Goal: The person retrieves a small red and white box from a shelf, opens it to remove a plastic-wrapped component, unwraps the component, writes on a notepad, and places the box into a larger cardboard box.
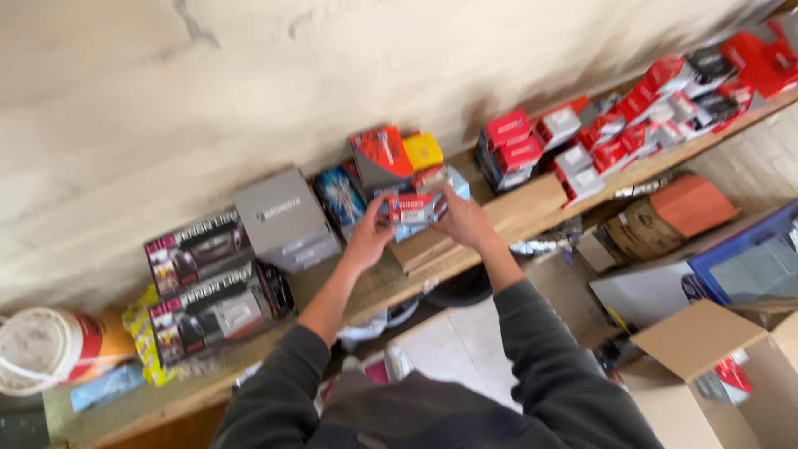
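**Small box held over the shelf**

The picture is blurred, so I cannot read the details of the box. My left hand [368, 235] and right hand [463, 220] close their fingers on a small red and pale blue box [413, 211], above the wooden shelf [391, 278]. A grey box [285, 219] stands at nine o'clock from it.

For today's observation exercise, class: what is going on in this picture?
A person in a dark sweater stands at a wooden shelf against a plastered wall. Both hands, the left hand and the right hand, hold a small red and white box over the shelf. Many more boxes sit along the shelf: a grey box and two dark boxes to the left, red and white ones to the right. An open cardboard carton stands on the floor.
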